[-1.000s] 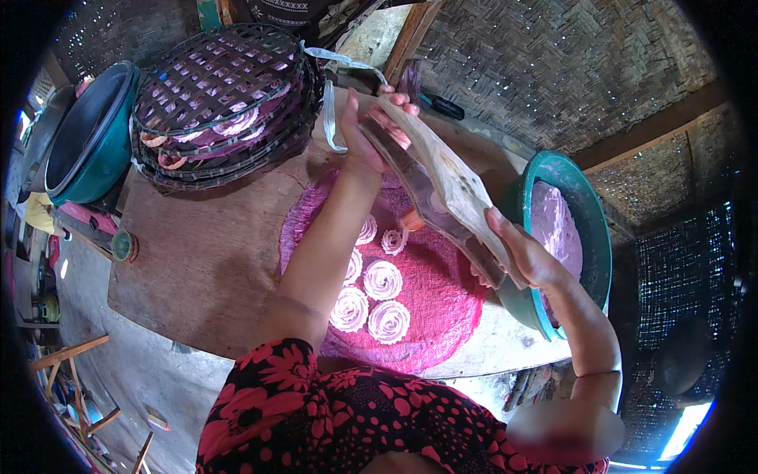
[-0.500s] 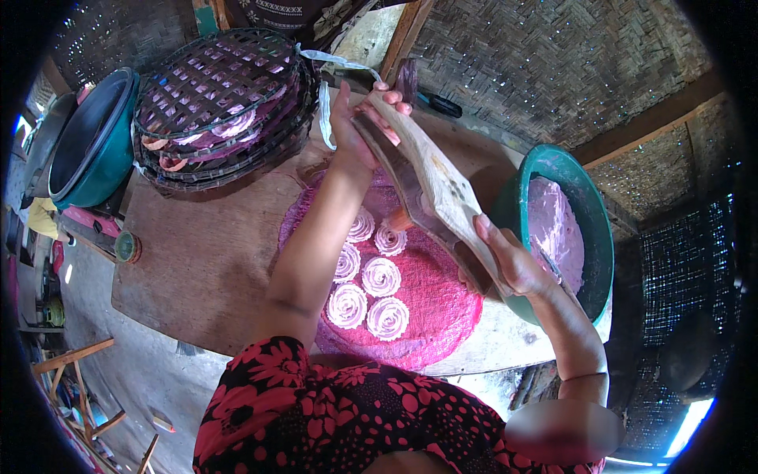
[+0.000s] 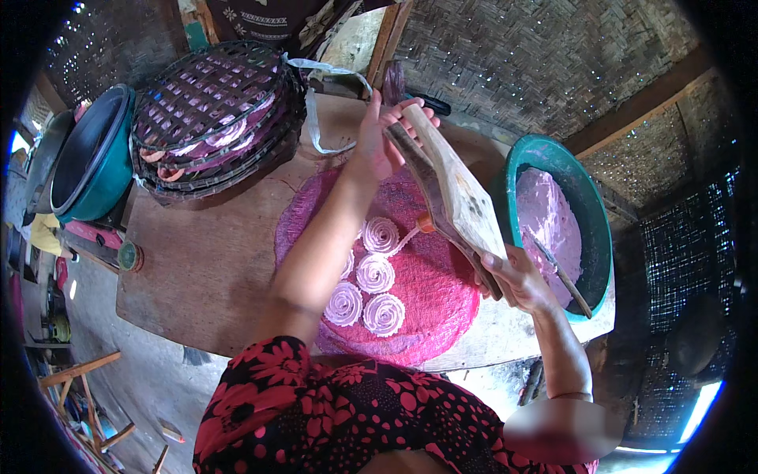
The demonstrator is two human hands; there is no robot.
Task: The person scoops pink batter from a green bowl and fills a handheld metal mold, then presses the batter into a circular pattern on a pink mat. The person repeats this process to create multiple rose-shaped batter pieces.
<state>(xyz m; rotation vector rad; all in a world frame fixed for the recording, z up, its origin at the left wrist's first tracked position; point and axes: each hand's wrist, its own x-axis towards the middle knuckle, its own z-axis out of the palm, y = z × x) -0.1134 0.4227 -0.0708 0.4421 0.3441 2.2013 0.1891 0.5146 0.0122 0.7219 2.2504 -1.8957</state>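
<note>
A hand-held wooden press [image 3: 466, 193], made of a pale board and a darker board face to face, slants across the middle of the view. My left hand [image 3: 383, 138] is wrapped round its far end, and my right hand [image 3: 517, 280] grips the near end. Under the boards an orange nozzle [image 3: 426, 222] pokes out, and a thin strand of pale pink dough [image 3: 407, 237] runs from it to a coiled dough rosette [image 3: 381, 235]. Several such rosettes lie on a round pink mat [image 3: 426, 332] below; my left forearm hides some of them.
A green basin [image 3: 604, 237] at right holds pink dough [image 3: 549, 213] and a knife-like tool [image 3: 567, 283]. Stacked woven trays [image 3: 209, 103] with rosettes stand far left, tied with a pale strip [image 3: 313, 118]. Another green basin [image 3: 99, 189] and a small round container [image 3: 130, 256] sit further left.
Both hands have shifted the press to the right over the mat. The nozzle has moved off the far rosette, and a strand of dough now stretches between them.
</note>
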